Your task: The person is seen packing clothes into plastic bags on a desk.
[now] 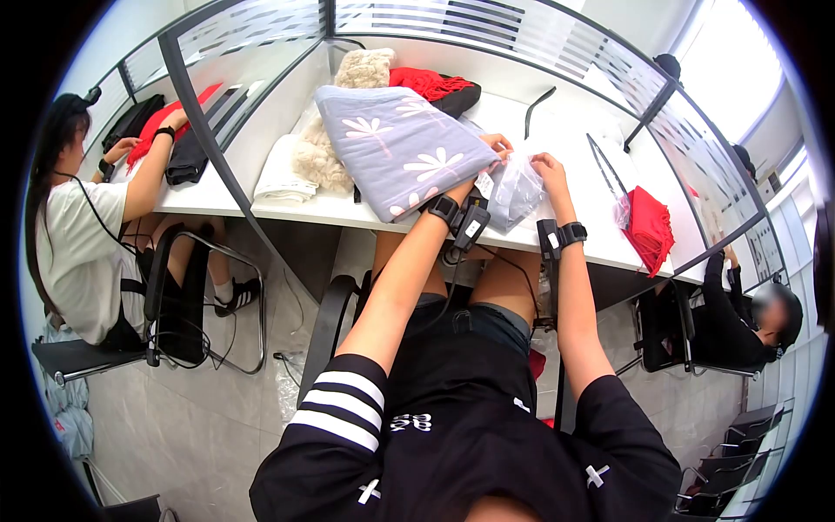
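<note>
A folded grey-lilac cloth [383, 143] with pale flower prints lies on the white desk, its right corner beside my left wrist. My left hand [496, 148] is at that corner, fingers closed at the edge of a clear plastic bag [519, 196]. Across from it, my right hand [550, 170] pinches the bag's other side between thumb and fingers. The bag hangs crumpled between both hands, down towards the desk's front edge. A small white tag [484, 184] shows near my left wrist. Part of the left fingers is hidden.
Beige fluffy fabric [364, 68], a red fringed cloth [426, 84] and a folded white cloth [285, 170] lie around the cloth. At right is a red fringed bundle [648, 228]; a black strap [539, 109] lies behind. Glass-topped partitions [196, 100] separate co-workers at both sides.
</note>
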Demonstrator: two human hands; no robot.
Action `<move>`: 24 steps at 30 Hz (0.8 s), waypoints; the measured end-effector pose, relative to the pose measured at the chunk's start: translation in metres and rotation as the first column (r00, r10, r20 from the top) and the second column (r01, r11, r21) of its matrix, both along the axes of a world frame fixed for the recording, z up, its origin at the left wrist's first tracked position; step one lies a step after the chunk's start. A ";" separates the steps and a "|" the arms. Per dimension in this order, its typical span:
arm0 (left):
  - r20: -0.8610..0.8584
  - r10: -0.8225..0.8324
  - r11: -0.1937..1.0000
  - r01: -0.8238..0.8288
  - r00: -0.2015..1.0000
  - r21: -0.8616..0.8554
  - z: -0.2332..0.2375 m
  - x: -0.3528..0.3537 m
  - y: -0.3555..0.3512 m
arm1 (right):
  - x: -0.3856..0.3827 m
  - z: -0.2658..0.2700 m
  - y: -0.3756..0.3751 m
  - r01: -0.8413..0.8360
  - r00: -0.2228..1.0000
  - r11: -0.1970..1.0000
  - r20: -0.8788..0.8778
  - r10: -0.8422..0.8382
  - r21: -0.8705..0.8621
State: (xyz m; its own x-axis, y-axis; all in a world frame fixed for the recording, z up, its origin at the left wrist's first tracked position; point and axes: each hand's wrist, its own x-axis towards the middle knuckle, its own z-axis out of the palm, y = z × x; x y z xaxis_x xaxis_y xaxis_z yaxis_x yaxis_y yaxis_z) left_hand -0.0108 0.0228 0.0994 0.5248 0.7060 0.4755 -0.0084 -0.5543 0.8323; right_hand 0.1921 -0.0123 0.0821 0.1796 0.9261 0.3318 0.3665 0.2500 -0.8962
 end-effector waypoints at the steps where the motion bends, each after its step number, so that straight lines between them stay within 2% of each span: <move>1: -0.004 0.000 1.000 0.000 1.000 0.000 0.000 0.000 0.001 | -0.001 0.001 -0.001 0.004 1.000 1.000 0.005 -0.004 0.006; 9: -0.046 0.006 1.000 -0.006 0.999 -0.009 -0.002 0.000 0.002 | -0.007 0.009 -0.010 0.032 0.998 0.999 0.051 -0.031 -0.008; 24: -0.084 0.023 0.999 -0.020 0.996 0.030 -0.002 0.002 0.005 | -0.008 0.008 -0.009 0.009 1.000 1.000 0.021 -0.009 -0.011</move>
